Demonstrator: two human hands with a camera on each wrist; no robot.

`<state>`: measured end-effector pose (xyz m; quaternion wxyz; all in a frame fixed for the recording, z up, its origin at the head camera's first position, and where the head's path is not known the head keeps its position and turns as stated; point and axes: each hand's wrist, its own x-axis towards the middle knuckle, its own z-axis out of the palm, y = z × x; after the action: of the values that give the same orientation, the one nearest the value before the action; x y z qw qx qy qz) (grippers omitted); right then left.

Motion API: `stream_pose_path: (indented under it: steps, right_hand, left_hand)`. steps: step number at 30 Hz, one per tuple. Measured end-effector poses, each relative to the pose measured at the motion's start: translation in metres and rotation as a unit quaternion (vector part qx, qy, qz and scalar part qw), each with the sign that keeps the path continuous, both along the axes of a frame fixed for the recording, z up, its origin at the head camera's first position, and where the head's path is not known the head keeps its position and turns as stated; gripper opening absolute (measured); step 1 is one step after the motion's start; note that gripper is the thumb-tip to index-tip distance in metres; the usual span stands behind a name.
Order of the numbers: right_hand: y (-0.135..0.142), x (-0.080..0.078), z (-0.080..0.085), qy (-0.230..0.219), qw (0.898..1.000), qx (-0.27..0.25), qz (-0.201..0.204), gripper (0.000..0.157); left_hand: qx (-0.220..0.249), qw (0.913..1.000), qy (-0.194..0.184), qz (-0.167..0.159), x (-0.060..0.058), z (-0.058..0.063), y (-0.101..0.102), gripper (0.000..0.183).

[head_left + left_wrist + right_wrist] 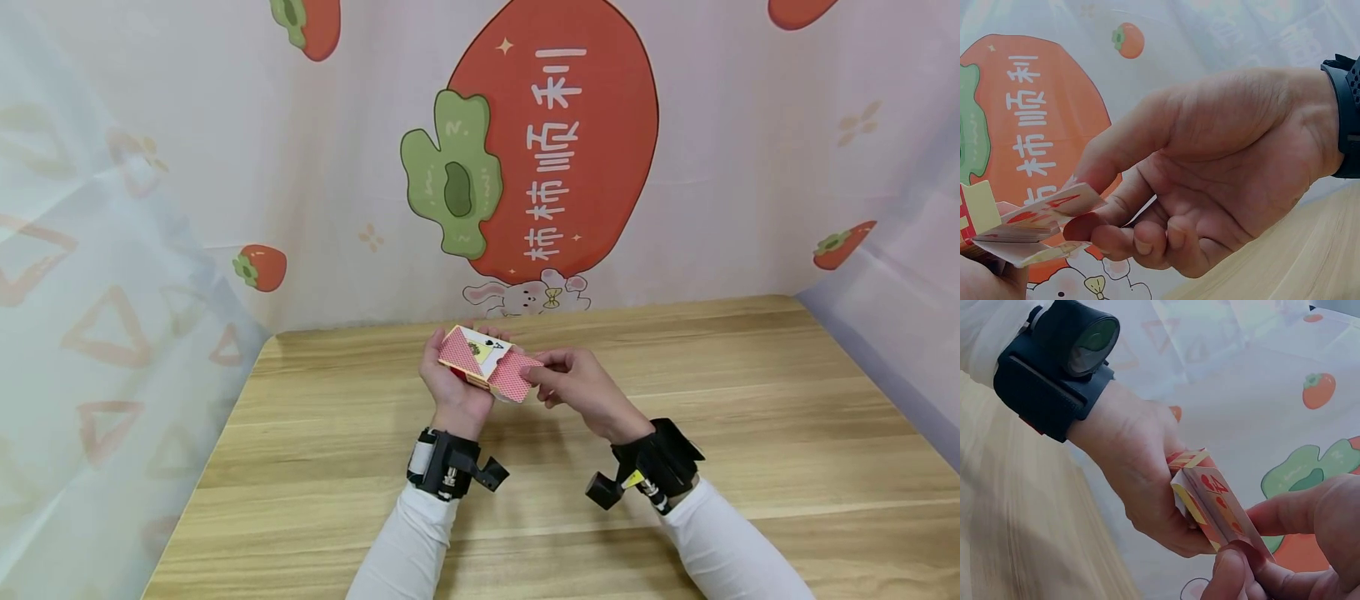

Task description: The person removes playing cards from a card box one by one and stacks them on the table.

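In the head view my left hand [459,404] holds a playing card box [459,348] from below, its top printed with red pattern and an ace. Playing cards [513,377] with red patterned backs stick out of the box's right end. Thumb and fingers of my right hand [588,390] pinch these cards at their outer end. A card face with red hearts [1225,503] shows in the right wrist view, beside the box's yellow and red edge. From the left wrist, the cards [1050,209] look slightly fanned between the right fingers, near the box's pale yellow flap [982,203].
Below both hands is a wooden table [322,467]. Behind it hangs a pale cloth [720,167] with a large persimmon print, and more cloth closes off the sides. Each wrist wears a black strap [660,458] with a camera jutting inward.
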<state>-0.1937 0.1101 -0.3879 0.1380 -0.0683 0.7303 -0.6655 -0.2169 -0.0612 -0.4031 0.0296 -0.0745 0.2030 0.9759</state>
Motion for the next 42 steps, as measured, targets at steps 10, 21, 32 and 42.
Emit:
stream_pose_path:
  steps: [10, 21, 32, 42]
  right_hand:
    - [0.005, -0.002, 0.002, -0.01, 1.0, -0.02, 0.015, 0.031]
    - [0.01, -0.004, 0.004, -0.048, 0.998, -0.031, 0.023, 0.031]
    - [0.018, -0.007, 0.006, -0.077, 0.99, -0.093, 0.07, 0.032]
    - [0.025, -0.008, 0.009, -0.078, 0.987, -0.109, 0.088, 0.023]
  left_hand:
    - [0.0, 0.9999, -0.001, -0.01, -0.001, -0.002, -0.001, 0.043]
    - [-0.009, 0.9998, 0.005, -0.019, -0.003, 0.0, -0.007, 0.043]
    - [0.009, 0.9996, 0.011, -0.026, -0.005, 0.0, -0.014, 0.042]
    - [0.054, 0.9983, 0.015, -0.011, -0.01, -0.001, -0.027, 0.043]
